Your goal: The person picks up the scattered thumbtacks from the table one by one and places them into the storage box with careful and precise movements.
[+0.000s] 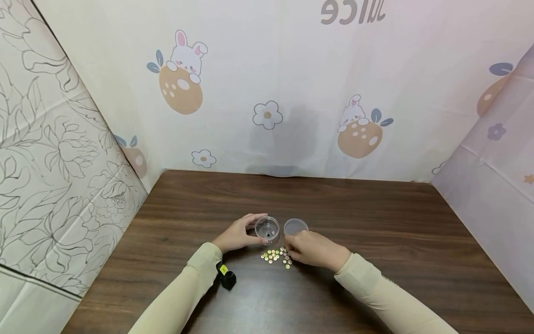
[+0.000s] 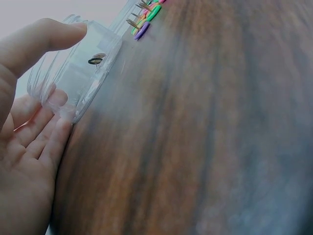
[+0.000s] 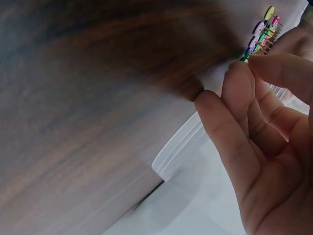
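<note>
My left hand (image 1: 238, 234) grips a clear round jar (image 1: 272, 241) by its sides, thumb on one side and fingers on the other. Inside the jar (image 2: 80, 73) lie a few small pieces, one of them dark. Several thumbtacks (image 1: 271, 256) are spread on the table just in front of the jar; the left wrist view shows coloured heads (image 2: 142, 31) down and metal points up. At their right edge, my right hand (image 1: 313, 249) brings thumb and fingertips together in a pinch. A green thumbtack (image 3: 244, 58) shows right at those fingertips, mostly hidden by them.
A round translucent lid (image 1: 295, 225) lies right of the jar, close behind the right hand. The black wrist device (image 1: 227, 278) with a yellow label sits at the left cuff. Patterned cloth (image 1: 267, 83) hangs along the back edge of the dark wooden table (image 1: 396, 222).
</note>
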Motion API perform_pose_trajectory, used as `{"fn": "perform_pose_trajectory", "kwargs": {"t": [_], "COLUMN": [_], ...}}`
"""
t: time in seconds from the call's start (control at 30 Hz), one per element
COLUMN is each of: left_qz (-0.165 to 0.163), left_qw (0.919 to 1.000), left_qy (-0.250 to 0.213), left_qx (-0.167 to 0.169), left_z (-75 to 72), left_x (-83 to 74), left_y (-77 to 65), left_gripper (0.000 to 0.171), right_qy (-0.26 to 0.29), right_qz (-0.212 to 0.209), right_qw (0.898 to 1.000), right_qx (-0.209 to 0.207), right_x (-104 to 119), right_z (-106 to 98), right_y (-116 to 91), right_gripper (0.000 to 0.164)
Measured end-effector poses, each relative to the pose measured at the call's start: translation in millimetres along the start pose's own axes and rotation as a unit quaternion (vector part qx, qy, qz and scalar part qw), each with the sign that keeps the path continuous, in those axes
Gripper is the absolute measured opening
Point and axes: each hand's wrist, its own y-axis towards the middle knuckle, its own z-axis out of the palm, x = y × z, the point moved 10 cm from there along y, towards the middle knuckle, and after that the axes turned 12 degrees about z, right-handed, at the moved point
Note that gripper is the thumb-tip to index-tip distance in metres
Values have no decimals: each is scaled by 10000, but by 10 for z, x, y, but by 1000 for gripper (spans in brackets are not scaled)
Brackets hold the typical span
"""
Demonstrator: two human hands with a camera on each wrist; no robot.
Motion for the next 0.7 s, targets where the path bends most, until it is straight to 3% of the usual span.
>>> {"fn": "perform_pose_trajectory", "kwargs": {"t": [0.57,0.7], "left_qz": [-11,20], "left_qw": [10000,10000], "left_qy": [-10,19], "left_qx": [1,-7], "left_z": [1,-2], "left_x": [19,24], "left_y": [-3,0], "left_gripper": [78,76], "right_qy": [485,534], "right_qz": [177,184], "right_qw": [9985,9984], "right_qx": [186,-3], "right_x": [-109,-117], "right_z": [7,-51], "right_y": [36,64], "right_gripper": [12,12]}}
